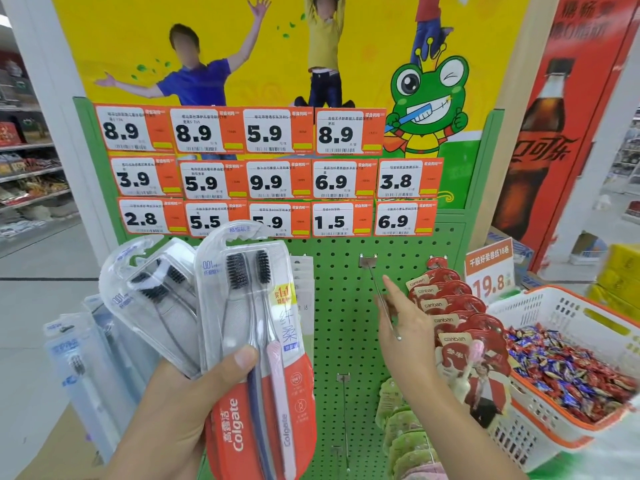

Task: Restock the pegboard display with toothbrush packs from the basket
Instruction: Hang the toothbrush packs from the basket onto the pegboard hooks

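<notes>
My left hand (194, 396) grips a fan of Colgate toothbrush packs (256, 341), clear blisters with red bottoms and black-bristled brushes, held in front of the green pegboard (343, 327). My right hand (401, 327) reaches to the bare metal peg hook (381, 296) in the middle of the board, fingers straight and touching the hook from below. Red canban toothbrush packs (446, 306) hang on the peg just right of that hook. The restocking basket is not in view.
Orange price tags (273, 174) cover the top of the board. Pale blue packs (76, 358) hang at the left, green packs (405, 427) low on the board. A white and orange basket of candy (581, 362) stands at the right. Another bare hook (344, 410) sits lower.
</notes>
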